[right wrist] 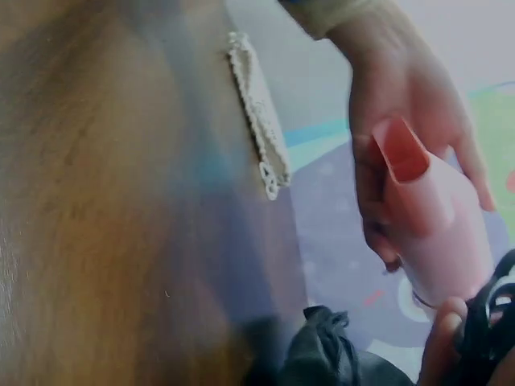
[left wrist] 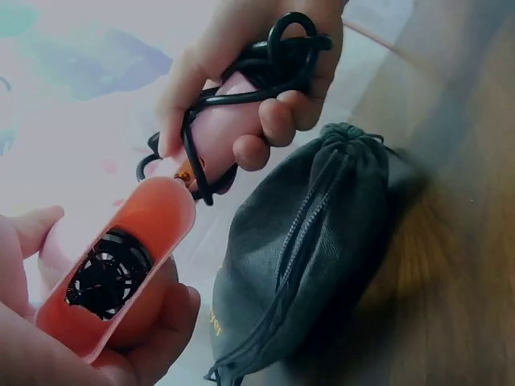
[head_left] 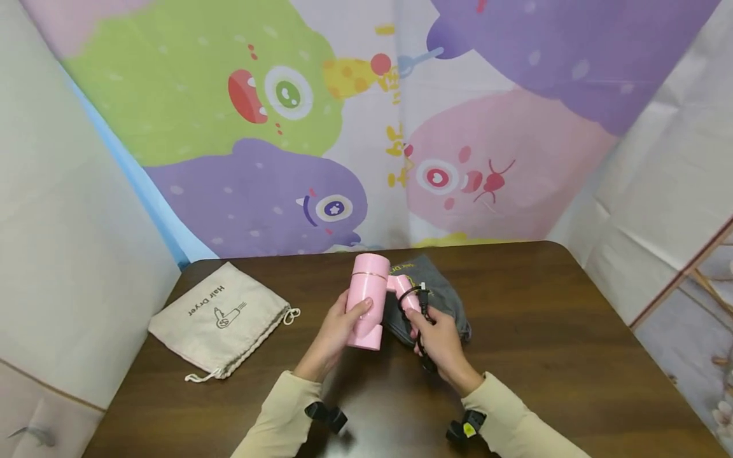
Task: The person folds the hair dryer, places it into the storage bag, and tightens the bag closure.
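A pink hair dryer [head_left: 368, 289] is held above the table by both hands. My left hand [head_left: 336, 327] grips its barrel, thumb across the front. In the left wrist view the flat nozzle [left wrist: 153, 213] faces the camera, with a dark grille inside. Around the handle [left wrist: 229, 121], which carries a wrapped black cord [head_left: 424, 299], curl the fingers of my right hand [head_left: 438, 337]. The cord's plug sticks up beside that hand. Behind the hair dryer lies a dark grey drawstring bag [head_left: 441, 286], partly hidden by the right hand.
On the left of the brown table [head_left: 527, 331] a cream drawstring bag [head_left: 223, 318] printed "Hair Dryer" lies flat. A cartoon-printed cloth [head_left: 275, 191] hangs behind the table's far edge, and pale panels stand at both sides.
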{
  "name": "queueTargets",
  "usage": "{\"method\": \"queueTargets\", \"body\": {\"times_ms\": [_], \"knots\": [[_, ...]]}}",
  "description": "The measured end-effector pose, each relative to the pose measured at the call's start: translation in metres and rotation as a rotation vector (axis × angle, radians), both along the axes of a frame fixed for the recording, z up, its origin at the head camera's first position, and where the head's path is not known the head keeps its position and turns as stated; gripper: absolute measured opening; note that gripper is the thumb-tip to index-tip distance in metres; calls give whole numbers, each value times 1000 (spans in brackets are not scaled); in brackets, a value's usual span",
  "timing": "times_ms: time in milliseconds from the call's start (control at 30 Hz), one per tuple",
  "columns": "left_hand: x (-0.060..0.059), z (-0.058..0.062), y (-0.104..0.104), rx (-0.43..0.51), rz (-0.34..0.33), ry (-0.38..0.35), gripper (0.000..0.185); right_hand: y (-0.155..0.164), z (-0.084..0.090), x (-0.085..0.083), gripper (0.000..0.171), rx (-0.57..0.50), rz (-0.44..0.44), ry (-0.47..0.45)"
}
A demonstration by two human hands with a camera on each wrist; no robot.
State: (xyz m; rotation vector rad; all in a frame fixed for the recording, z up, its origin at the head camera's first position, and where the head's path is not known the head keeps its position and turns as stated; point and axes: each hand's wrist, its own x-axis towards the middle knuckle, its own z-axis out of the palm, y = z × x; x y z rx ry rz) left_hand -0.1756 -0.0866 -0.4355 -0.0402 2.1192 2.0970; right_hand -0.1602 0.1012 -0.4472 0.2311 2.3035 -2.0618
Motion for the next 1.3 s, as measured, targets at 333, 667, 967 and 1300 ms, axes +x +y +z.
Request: {"method": "queueTargets", "body": {"times_ms": [333, 667, 967, 1300], "knots": [[4, -5, -7, -192, 95, 54, 61, 3, -1, 2, 33, 100, 83, -30], [1, -6, -9, -221, 202, 6, 70, 0, 0, 10, 32, 107, 87, -42], [4, -7, -9, -120, 124, -26, 60, 11, 3, 7, 31, 96, 123, -74], [3, -8, -17, 57, 62, -98, 52, 25, 8, 0, 34, 70, 186, -133]]}}
